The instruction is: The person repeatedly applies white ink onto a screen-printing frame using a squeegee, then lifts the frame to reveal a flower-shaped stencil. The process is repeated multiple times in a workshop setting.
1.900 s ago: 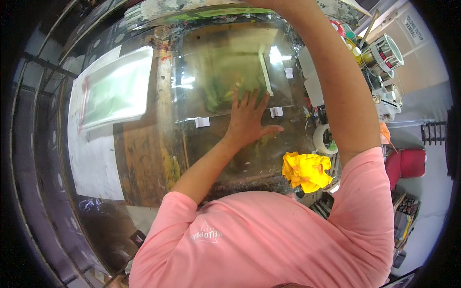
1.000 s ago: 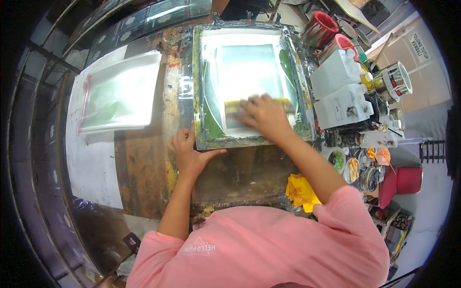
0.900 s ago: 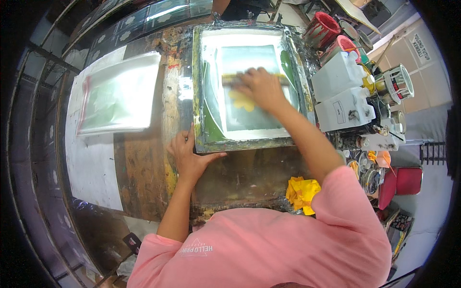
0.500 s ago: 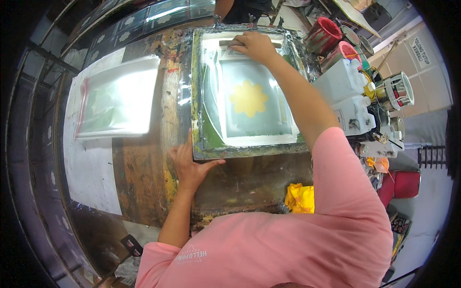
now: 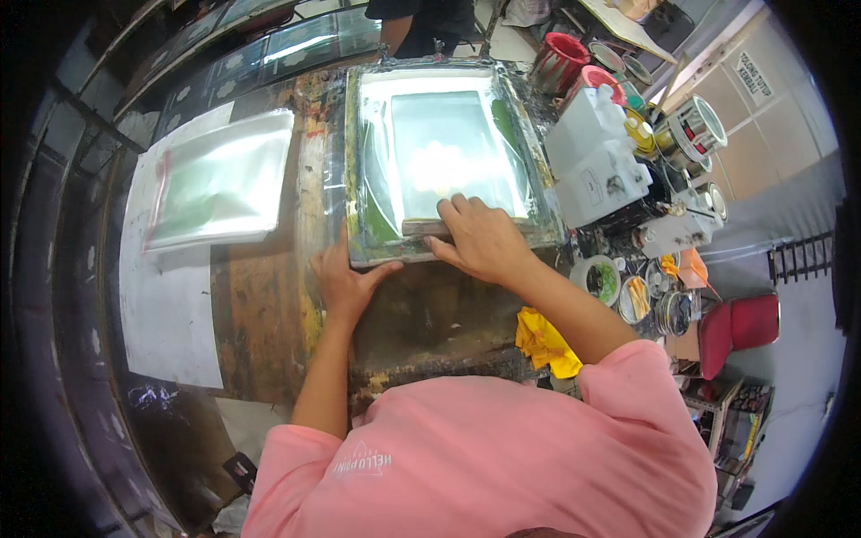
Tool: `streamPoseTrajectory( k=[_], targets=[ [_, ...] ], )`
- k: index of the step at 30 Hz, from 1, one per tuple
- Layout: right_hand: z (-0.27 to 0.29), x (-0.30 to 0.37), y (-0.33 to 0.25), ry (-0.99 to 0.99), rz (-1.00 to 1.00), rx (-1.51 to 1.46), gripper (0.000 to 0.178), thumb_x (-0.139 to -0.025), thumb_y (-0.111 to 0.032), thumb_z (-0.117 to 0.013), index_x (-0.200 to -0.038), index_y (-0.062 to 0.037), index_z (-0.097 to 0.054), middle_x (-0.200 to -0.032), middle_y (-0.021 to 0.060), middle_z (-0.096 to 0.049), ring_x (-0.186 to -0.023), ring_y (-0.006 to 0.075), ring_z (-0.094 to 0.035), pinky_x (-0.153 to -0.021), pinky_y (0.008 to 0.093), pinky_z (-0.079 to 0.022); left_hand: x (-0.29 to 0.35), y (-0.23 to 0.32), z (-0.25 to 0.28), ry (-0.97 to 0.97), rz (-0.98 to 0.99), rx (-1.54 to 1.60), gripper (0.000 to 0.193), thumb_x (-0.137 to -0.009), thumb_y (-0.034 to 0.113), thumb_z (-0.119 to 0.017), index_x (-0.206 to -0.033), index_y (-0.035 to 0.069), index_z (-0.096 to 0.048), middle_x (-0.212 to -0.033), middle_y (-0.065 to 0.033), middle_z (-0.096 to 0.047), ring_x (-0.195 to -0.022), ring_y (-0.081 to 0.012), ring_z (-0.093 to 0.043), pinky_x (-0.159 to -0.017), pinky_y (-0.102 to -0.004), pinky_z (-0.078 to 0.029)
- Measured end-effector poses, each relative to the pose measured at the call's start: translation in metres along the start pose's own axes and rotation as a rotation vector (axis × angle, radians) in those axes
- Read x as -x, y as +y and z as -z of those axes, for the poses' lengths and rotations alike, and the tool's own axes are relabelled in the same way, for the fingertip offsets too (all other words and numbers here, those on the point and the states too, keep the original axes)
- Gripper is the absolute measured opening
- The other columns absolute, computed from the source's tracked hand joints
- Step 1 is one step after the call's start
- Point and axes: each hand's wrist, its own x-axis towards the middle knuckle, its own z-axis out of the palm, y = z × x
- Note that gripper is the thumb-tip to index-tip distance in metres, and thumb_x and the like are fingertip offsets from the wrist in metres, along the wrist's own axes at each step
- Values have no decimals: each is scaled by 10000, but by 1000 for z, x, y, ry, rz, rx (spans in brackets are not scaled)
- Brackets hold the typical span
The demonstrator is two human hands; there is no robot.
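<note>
A screen printing frame (image 5: 353,193) lies on the worktable, with green borders around a pale mesh window (image 5: 435,121). Glare washes over a whitish-yellow flower shape (image 5: 439,167) in that window. My right hand (image 5: 482,237) is closed around the wooden-handled squeegee (image 5: 425,228), at the near end of the mesh. At the frame's near left corner rests my left hand (image 5: 344,280), its thumb along the near edge and a finger stretched up the left side. The squeegee's blade is hidden.
Left of the frame, a stack of clear plastic sheets (image 5: 220,184) lies on white paper (image 5: 170,332). Paint cans (image 5: 560,63) and white jugs (image 5: 596,179) crowd the right side. A yellow cloth (image 5: 545,342) sits near my right forearm. Another person (image 5: 421,27) stands beyond the table.
My right hand has drawn the squeegee from the far end of the mesh to the near end. The flower looks paler under glare. My left hand stays at the corner.
</note>
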Motion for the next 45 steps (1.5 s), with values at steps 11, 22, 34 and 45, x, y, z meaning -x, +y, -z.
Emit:
streamPoseTrajectory(
  k=[11,22,34,45],
  targets=[
    [107,-71,8,685,160,237,329,-959,-423,-701,-930,-96,-676,-855,88,-655,-890,287,-673,-911,515,-417,-66,70,43,238,-63,821,1011,-952,389,-836,-1659,-68,-276,-1581,-281,-432,-1398,-366,-499,-1183,-458,-404],
    [187,-145,25,646,124,107,538,-1006,-504,-604,-775,-37,-738,-745,192,-720,-768,372,-718,-842,508,-478,-12,37,-5,-275,37,-297,1116,-921,765,-630,-1641,-42,-358,-1684,-273,-387,-1587,-382,-323,-1253,-671,-128],
    [206,-154,22,612,33,88,607,-994,-560,-613,-693,-39,-697,-706,186,-695,-755,389,-695,-780,494,-463,-125,34,57,158,210,550,672,-907,18,-723,-1530,-91,-497,-1461,-239,-633,-847,-199,-756,-750,-310,-594],
    [195,-149,18,597,45,130,548,-1026,-549,-586,-956,-29,-742,-812,204,-696,-809,418,-664,-818,498,-481,-180,-207,173,305,390,108,698,-827,108,-713,-1490,-57,-570,-1406,-254,-677,-1079,-320,-759,-929,-391,-587]
  ],
)
